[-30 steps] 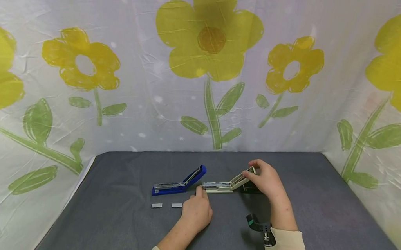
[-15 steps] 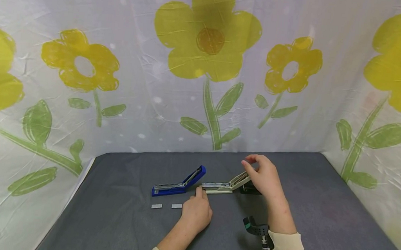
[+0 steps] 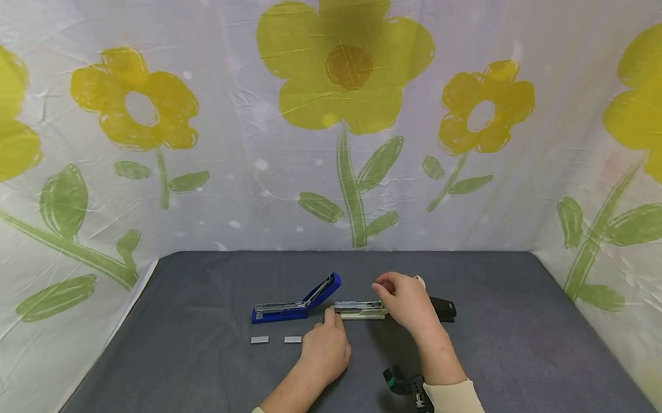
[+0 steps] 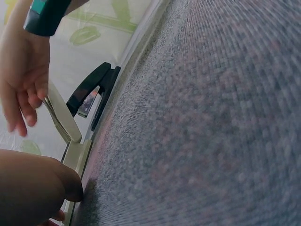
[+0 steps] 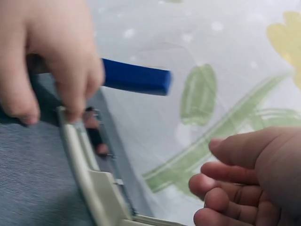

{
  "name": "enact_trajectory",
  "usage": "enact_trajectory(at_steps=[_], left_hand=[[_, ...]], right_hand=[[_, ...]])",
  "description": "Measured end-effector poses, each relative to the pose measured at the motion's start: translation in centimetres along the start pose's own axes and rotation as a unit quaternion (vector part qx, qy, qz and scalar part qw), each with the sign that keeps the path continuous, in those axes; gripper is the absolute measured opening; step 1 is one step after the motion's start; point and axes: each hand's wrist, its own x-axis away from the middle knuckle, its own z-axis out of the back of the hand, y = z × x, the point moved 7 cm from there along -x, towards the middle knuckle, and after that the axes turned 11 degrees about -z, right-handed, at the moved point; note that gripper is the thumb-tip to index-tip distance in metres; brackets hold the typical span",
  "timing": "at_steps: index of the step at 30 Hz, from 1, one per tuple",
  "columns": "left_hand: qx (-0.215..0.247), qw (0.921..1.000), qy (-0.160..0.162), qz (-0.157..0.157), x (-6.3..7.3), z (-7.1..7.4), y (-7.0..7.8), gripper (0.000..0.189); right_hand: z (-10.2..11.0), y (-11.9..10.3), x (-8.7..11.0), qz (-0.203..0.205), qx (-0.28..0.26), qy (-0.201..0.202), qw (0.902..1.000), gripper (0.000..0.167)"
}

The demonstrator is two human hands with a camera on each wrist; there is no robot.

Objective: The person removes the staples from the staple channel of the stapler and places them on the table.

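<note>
A cream stapler [image 3: 360,310] lies on the dark cloth with its upper arm swung up, showing a metal magazine. My left hand [image 3: 325,349] holds the front end of its base between the fingers. My right hand [image 3: 411,303] hovers over the stapler's hinge side, with nothing between its loosely bent fingers [image 5: 230,176]. It hides most of the raised cream arm in the head view; the left wrist view shows that arm [image 4: 66,113] beside the hand. To the left sits a blue stapler [image 3: 284,310], also hinged wide.
Two grey staple strips, a left one [image 3: 259,339] and a right one [image 3: 292,339], lie in front of the blue stapler. A black stapler [image 3: 443,309] stands behind the right hand. A flower-printed curtain [image 3: 250,194] borders the table [image 3: 196,364] at the back and sides.
My right hand has let go of the raised cream arm and moved left and down over the stapler, bringing the black stapler into fuller view. My left hand has stayed put.
</note>
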Motion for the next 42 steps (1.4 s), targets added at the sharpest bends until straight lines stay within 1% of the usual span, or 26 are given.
enact_trajectory(at_steps=[3,6,12,18,21,24,29,36,42], left_hand=[[0.000,1.0000,-0.006,0.001,-0.1,-0.2,0.0,0.061],[0.005,0.9999,-0.011,0.005,-0.1,-0.3,-0.1,0.061],[0.008,0.9998,-0.016,0.005,-0.1,-0.4,-0.1,0.060],[0.012,0.9998,-0.015,0.005,-0.1,-0.3,-0.1,0.061],[0.010,0.9999,-0.009,0.004,-0.1,-0.2,-0.1,0.061],[0.006,1.0000,-0.007,0.003,-0.1,-0.2,-0.1,0.061],[0.001,0.9999,-0.015,0.001,-0.1,-0.3,-0.1,0.061],[0.004,0.9997,-0.022,0.004,-0.1,-0.4,-0.1,0.060],[0.009,0.9998,-0.017,0.005,-0.1,-0.2,-0.1,0.060]], right_hand=[[-1.5,0.2,-0.2,-0.007,0.012,-0.021,0.9997,0.023],[-2.8,0.5,-0.3,-0.013,0.030,-0.034,0.9989,0.020],[-4.5,0.8,-0.4,-0.027,0.085,-0.029,0.9956,0.017],[-4.5,0.8,-0.4,-0.032,0.099,-0.013,0.9945,0.015],[-4.4,0.9,-0.4,-0.032,0.100,-0.012,0.9944,0.014],[-4.8,0.9,-0.5,-0.032,0.107,-0.015,0.9937,0.014],[-5.3,0.8,-0.4,-0.034,0.114,-0.011,0.9929,0.013],[-5.1,0.6,-0.4,-0.039,0.102,-0.002,0.9940,0.012],[-4.8,0.4,-0.4,-0.032,0.084,0.026,0.9956,0.011]])
